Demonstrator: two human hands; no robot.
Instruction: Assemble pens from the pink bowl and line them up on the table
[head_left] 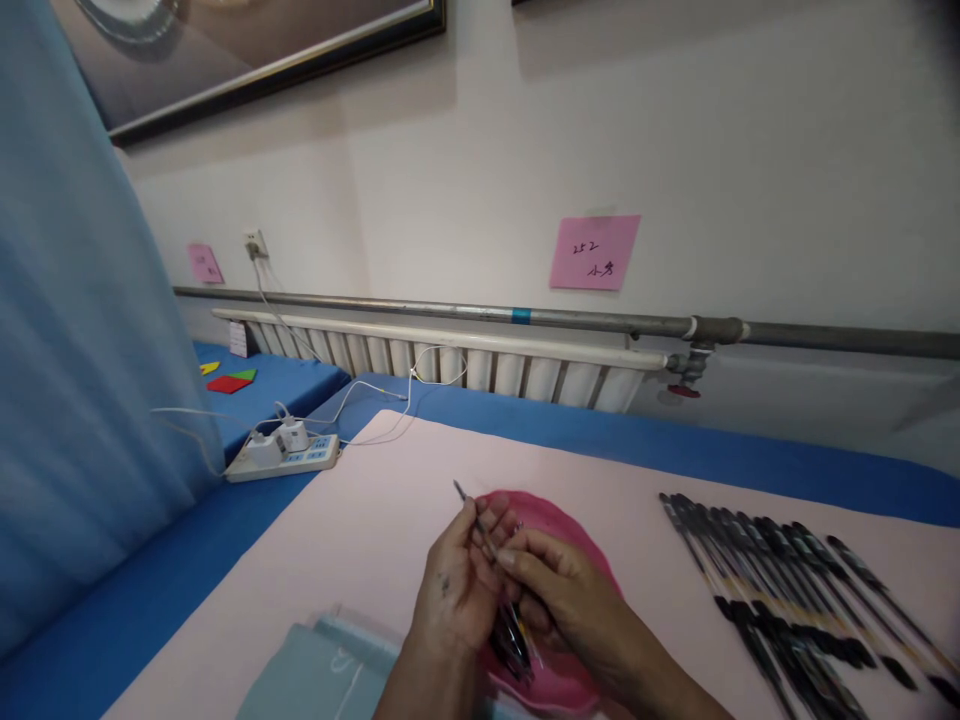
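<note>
Above a pink plate (551,515), a thin pen refill (460,492) slants between my two hands, its dark pointed tip up to the left. My left hand (456,590) is turned palm up, with the thumb against the refill and the fingers curled loosely behind it. Thumb and fingers of my right hand (559,590) pinch its lower part. Beneath the hands, dark pen parts (511,640) lie on the plate, partly hidden. Several black pens (757,540) lie in a slanting row to the right, with more dark pen pieces (799,655) nearer me.
A light blue plastic packet (319,665) lies at the front left. A power strip (300,458) with white chargers and cables sits on the blue surface (187,550). A radiator (525,375) and pipe (450,310) run along the wall; a blue curtain (82,330) hangs left.
</note>
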